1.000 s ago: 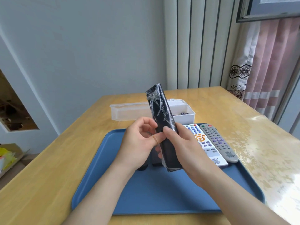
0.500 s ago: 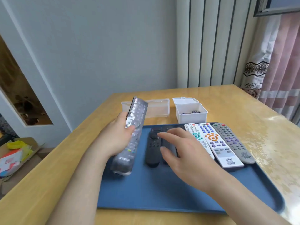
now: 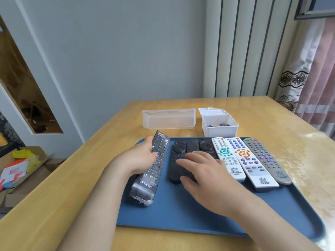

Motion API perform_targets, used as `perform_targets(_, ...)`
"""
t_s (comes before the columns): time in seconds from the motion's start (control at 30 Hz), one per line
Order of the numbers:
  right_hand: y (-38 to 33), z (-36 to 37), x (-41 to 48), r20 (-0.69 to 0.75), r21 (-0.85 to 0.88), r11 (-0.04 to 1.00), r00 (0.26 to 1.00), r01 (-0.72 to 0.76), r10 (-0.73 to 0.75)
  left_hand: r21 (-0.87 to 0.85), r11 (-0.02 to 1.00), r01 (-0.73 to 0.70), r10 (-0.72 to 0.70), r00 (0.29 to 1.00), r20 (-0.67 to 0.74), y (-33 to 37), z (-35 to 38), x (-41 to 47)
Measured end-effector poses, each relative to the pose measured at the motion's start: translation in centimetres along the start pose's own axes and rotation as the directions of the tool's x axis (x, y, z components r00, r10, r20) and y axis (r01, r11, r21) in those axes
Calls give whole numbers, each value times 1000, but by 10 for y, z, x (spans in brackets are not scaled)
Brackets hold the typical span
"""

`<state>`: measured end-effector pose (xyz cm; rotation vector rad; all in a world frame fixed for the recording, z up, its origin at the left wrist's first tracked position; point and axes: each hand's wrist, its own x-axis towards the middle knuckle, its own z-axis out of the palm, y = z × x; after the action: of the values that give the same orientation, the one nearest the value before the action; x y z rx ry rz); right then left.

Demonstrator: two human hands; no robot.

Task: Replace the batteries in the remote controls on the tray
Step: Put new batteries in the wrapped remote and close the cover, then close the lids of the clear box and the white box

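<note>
over the tray, left hand grips wrapped remote, right hand spread flat.

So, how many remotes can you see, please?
7: wrapped remote in the left hand; three black remotes under the right hand; two white, one grey beside them. Hand may hide more.

surface: wooden table | near side: blue tray lying flat | behind tray, left: clear oblong box | right, close beside it: white box, lid open

Home: floral curtain, wooden table
</note>
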<state>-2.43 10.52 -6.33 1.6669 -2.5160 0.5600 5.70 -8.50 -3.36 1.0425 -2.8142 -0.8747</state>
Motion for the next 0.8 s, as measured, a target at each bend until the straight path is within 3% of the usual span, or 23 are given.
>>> perform_targets(0.17,-1,4,0,67,-100,994,997,39,-32,-29,999,-22,21,1000,-21,5,8,2)
perform_targets(0.23,0,3,1,60,-99,994,997,43,-38,38,999,-33,36,998,-59,4,10,4)
perform_targets(0.4,9,-21,16,42,112,994,999,-7,2,149,988,-36,56,989,-135,3,1,2)
perform_targets(0.57,35,-56,66,35,148,982,993,-116,112,-42,991,-128,108,938,-329,13,-32,27)
perform_targets(0.7,54,-60,119,22,100,980,986,-170,168,-175,971,-165,47,845,-533,24,-51,67)
perform_targets(0.8,61,-51,147,83,53,971,970,-233,229,-217,964,-152,5,829,-560,20,-55,101)
